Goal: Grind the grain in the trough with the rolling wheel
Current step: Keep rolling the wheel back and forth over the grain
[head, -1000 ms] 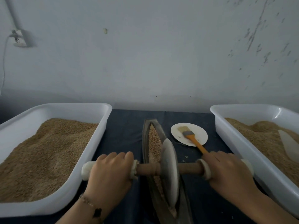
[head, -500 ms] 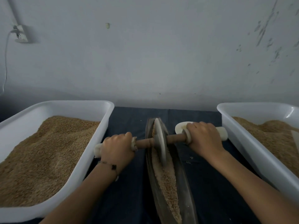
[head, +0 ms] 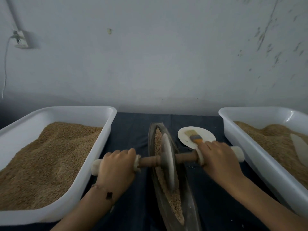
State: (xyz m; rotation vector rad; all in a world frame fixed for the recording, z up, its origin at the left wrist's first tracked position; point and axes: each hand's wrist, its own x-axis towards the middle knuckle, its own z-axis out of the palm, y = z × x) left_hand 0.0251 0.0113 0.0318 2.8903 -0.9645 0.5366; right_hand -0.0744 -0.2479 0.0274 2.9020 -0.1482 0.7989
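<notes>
A narrow boat-shaped trough lies lengthwise on the dark cloth, with crushed grain along its groove. A pale disc wheel stands upright in the groove near the trough's middle. A wooden axle runs through it, with white padded grips at both ends. My left hand is wrapped around the left grip. My right hand is wrapped around the right grip. The axle is slightly tilted, its right end farther away.
A white tub heaped with grain stands at the left. Another white tub of grain stands at the right, with a pale scoop in it. A white plate holds an orange-handled brush behind my right hand. A wall is close behind.
The wheel rolled from the near end to the far end of the trough half a second ago, and has come back toward me to the middle. Both hands kept their grips.
</notes>
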